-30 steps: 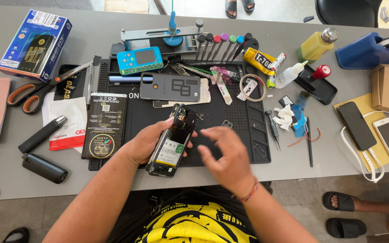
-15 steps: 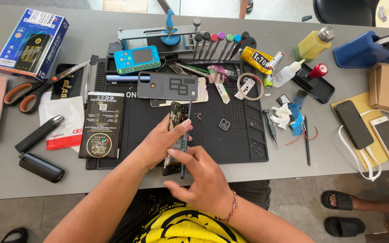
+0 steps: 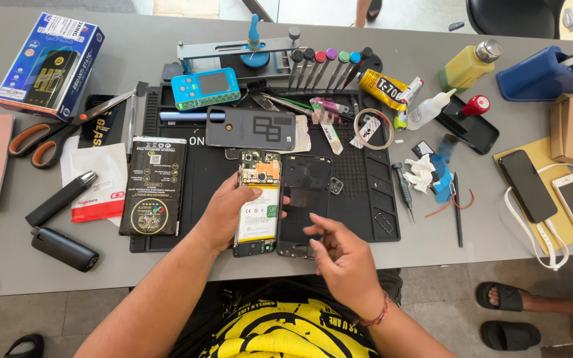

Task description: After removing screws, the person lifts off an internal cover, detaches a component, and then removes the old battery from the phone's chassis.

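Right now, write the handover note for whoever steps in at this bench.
Left hand grips the opened phone body, battery and circuit board exposed.
Right hand is empty, fingers over the dark screen panel lying beside the body on the black work mat.
Done: grey back cover is off, lying further up the mat.
Left: body and panel still separate.

Opened phone body (image 3: 258, 202), battery and board exposed, in my grip; dark screen panel (image 3: 304, 202) flat just beside.

A phone-repair workbench: black repair mat (image 3: 366, 199), screwdrivers (image 3: 329, 66), opened phone (image 3: 258, 202), glue tube (image 3: 382, 87).
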